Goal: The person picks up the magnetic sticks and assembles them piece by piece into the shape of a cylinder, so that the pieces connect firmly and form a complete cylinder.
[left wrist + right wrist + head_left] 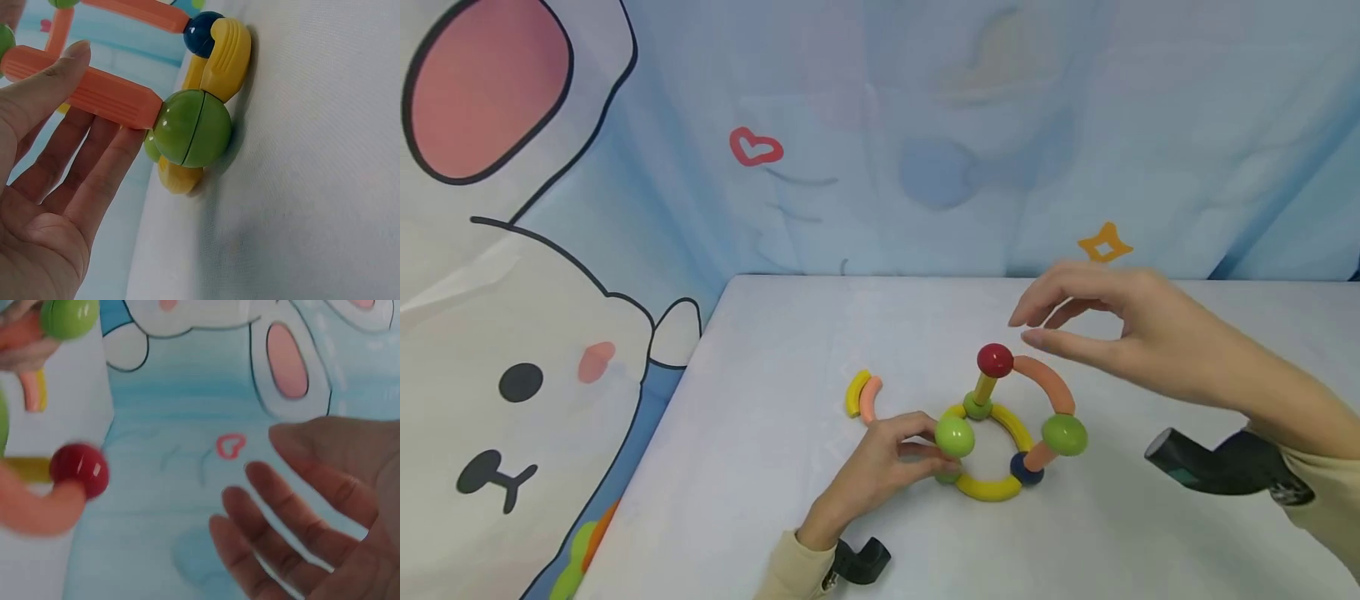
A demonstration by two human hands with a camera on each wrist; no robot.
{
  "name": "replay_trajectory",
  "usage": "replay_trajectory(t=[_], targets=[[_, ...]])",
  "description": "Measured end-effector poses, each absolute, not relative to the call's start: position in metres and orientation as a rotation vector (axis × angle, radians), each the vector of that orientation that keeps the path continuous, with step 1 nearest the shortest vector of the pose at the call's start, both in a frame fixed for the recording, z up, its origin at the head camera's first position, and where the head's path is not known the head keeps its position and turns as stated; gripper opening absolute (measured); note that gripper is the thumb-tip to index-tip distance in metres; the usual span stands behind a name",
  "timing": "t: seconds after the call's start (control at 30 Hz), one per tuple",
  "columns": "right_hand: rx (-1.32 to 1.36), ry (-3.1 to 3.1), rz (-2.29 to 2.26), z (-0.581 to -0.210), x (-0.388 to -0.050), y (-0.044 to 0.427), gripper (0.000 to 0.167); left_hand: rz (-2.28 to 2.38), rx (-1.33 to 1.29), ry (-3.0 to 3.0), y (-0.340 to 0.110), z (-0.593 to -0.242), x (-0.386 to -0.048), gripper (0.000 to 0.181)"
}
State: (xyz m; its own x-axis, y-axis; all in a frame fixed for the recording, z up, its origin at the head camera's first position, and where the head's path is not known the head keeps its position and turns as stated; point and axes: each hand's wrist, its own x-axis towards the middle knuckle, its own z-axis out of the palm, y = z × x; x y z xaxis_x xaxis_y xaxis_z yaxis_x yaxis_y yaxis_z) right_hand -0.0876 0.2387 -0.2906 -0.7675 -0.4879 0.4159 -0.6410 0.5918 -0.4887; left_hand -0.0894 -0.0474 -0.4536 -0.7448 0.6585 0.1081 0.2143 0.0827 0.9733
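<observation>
Two hands flank a ball-and-bar frame [990,489] on the white table [790,333]. At its nine o'clock the left hand [880,462] pinches an orange bar [119,100] between thumb and fingers, plain in the left wrist view but hidden in the head view. At two o'clock the right hand [1131,337], fingers loosely bent, seems just apart from the red ball [996,360], though its wrist view is partly blurred. Loose yellow [855,393] and orange pieces [868,400] lie at ten o'clock.

Wrist views nr toy [988,489]; hd abv.

A blue backdrop [857,208] (heart-printed) hangs behind the table [715,492].
</observation>
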Motion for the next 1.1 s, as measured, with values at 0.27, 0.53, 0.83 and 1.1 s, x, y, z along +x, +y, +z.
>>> replay_trajectory(t=[0.27,0.53,0.83,1.1], targets=[[0.87,-2.703,1.216,-0.333,-0.122,0.268,0.028,1.68,0.871,2.03,-0.047,-0.454,-0.085,0.028],[0.61,-2.753,1.465,-0.366,-0.105,0.283,0.025,1.666,0.895,2.063,-0.049,-0.45,-0.08,0.028],[0.69,-2.679,1.577,-0.393,-0.067,0.292,0.04,1.673,0.892,2.077,-0.051,-0.448,-0.077,0.027],[0.752,-2.694,1.551,-0.419,-0.041,0.291,0.077,1.665,0.908,2.101,-0.051,-0.45,-0.077,0.029]])
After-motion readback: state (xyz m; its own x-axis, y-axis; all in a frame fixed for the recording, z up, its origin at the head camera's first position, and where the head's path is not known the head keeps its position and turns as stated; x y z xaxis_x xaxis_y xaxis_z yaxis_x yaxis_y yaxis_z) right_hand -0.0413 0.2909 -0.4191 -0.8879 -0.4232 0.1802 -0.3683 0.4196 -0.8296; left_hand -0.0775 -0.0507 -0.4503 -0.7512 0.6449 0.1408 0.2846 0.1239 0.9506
